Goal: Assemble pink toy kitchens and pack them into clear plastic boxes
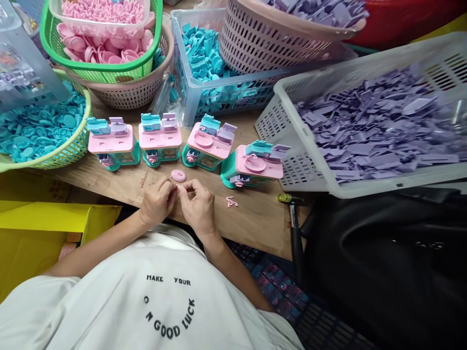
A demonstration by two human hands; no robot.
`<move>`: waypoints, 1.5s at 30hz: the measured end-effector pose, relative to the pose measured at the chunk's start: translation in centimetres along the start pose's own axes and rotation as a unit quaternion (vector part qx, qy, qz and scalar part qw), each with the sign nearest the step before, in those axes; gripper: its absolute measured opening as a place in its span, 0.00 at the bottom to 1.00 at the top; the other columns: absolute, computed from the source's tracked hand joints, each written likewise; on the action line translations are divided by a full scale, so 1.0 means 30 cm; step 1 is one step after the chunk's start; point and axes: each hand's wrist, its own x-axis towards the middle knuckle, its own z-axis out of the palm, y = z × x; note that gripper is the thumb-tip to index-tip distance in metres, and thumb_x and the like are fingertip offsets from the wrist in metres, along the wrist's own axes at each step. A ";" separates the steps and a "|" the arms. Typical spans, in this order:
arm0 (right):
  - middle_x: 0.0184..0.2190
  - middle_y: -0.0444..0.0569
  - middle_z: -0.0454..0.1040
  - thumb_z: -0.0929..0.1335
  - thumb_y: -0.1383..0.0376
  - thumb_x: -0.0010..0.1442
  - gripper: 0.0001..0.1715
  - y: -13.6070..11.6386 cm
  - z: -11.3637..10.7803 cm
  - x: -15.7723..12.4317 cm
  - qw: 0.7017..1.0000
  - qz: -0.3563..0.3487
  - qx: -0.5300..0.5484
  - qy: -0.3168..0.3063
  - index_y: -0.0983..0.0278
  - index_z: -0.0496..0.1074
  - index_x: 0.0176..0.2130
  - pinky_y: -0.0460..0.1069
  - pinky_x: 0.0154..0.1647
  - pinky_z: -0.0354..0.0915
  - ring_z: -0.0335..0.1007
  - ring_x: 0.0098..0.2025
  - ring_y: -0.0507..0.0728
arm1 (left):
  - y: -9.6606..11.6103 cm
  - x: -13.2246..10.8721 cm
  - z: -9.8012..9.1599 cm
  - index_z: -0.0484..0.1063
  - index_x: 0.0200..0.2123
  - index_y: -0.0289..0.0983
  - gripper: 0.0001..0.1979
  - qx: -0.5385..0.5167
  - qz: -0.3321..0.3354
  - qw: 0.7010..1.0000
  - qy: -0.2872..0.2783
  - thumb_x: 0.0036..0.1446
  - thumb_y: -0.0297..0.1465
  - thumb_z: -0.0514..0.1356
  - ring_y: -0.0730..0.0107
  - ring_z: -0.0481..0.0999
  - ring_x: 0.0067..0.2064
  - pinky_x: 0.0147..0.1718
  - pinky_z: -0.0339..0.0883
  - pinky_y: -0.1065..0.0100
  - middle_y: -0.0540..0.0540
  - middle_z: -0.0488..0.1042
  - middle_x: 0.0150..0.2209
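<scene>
My left hand (159,199) and my right hand (197,204) meet at the fingertips above the table's front edge, both pinched on something small and mostly hidden. Just beyond them a pink oval piece (178,175) lies on the wood. Several pink and teal toy units stand in a row behind. The two on the right, one (209,142) near the middle and one (254,164) at the end, carry a pink round dish on top. The two on the left, one (111,142) at the far end and one (159,138) beside it, show bare slots. Small pink pieces (232,201) lie right of my hands.
Behind the row stand a green basket (102,73), a blue crate (233,90) and a pink basket (270,41). A white crate (302,141) of purple parts is at right, near a hammer (295,228). Left is a light green basket (69,151).
</scene>
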 end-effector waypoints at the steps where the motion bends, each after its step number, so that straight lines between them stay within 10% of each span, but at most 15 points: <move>1: 0.27 0.46 0.78 0.67 0.58 0.64 0.13 0.009 0.006 0.005 0.999 0.022 0.024 -0.017 0.60 0.68 0.29 0.49 0.33 0.67 0.73 0.28 0.55 | -0.004 -0.002 0.003 0.65 0.33 0.38 0.07 -0.001 -0.006 1.000 0.002 0.64 0.23 0.57 0.76 0.66 0.26 0.24 0.59 0.74 0.51 0.68 0.28; 5: 0.28 0.45 0.78 0.66 0.54 0.66 0.15 0.035 0.004 0.003 0.990 0.036 0.127 -0.048 0.61 0.71 0.33 0.48 0.35 0.70 0.76 0.31 0.54 | -0.006 -0.001 0.005 0.67 0.30 0.37 0.08 -0.039 -0.080 0.996 0.028 0.63 0.26 0.60 0.74 0.70 0.27 0.27 0.64 0.72 0.51 0.70 0.25; 8: 0.35 0.49 0.80 0.67 0.56 0.67 0.12 0.040 -0.006 -0.014 0.992 -0.083 0.092 -0.026 0.61 0.73 0.38 0.51 0.43 0.71 0.76 0.38 0.56 | -0.001 0.003 0.000 0.70 0.29 0.37 0.08 -0.110 -0.200 0.973 0.022 0.61 0.31 0.62 0.73 0.73 0.28 0.27 0.67 0.71 0.49 0.74 0.26; 14: 0.39 0.51 0.80 0.69 0.60 0.66 0.07 0.027 -0.011 -0.018 0.956 -0.278 -0.095 -0.020 0.61 0.75 0.41 0.54 0.45 0.67 0.72 0.43 0.59 | 0.001 0.024 -0.038 0.71 0.29 0.36 0.12 -0.311 -0.402 0.861 -0.019 0.55 0.38 0.66 0.71 0.76 0.25 0.24 0.70 0.71 0.48 0.77 0.26; 19: 0.37 0.48 0.81 0.65 0.63 0.70 0.10 -0.049 -0.013 0.098 0.918 -0.349 -0.189 -0.009 0.58 0.76 0.40 0.54 0.47 0.60 0.72 0.42 0.57 | -0.024 0.087 -0.140 0.74 0.33 0.35 0.14 -0.285 -0.335 0.898 0.003 0.58 0.40 0.65 0.73 0.75 0.29 0.24 0.67 0.73 0.47 0.77 0.29; 26: 0.41 0.49 0.81 0.66 0.63 0.70 0.10 -0.106 0.084 0.385 0.873 -0.409 -0.255 -0.081 0.60 0.76 0.38 0.55 0.47 0.54 0.68 0.49 0.60 | -0.157 0.138 -0.194 0.73 0.43 0.35 0.08 0.030 -0.119 0.991 0.060 0.64 0.25 0.55 0.61 0.75 0.47 0.47 0.72 0.60 0.39 0.75 0.45; 37: 0.34 0.53 0.78 0.62 0.70 0.71 0.15 -0.212 0.090 0.440 0.781 -0.452 -0.387 -0.189 0.63 0.75 0.36 0.56 0.40 0.54 0.66 0.45 0.64 | -0.217 0.172 -0.208 0.70 0.52 0.31 0.19 0.150 -0.029 0.979 -0.135 0.59 0.19 0.51 0.52 0.71 0.50 0.49 0.70 0.55 0.35 0.75 0.52; 45: 0.37 0.50 0.80 0.65 0.66 0.69 0.11 -0.166 0.060 0.469 0.825 -0.410 -0.338 -0.190 0.63 0.76 0.37 0.54 0.37 0.55 0.68 0.41 0.61 | -0.235 0.210 -0.205 0.69 0.47 0.35 0.12 0.083 -0.096 0.977 -0.170 0.63 0.22 0.51 0.58 0.76 0.46 0.40 0.69 0.64 0.40 0.76 0.44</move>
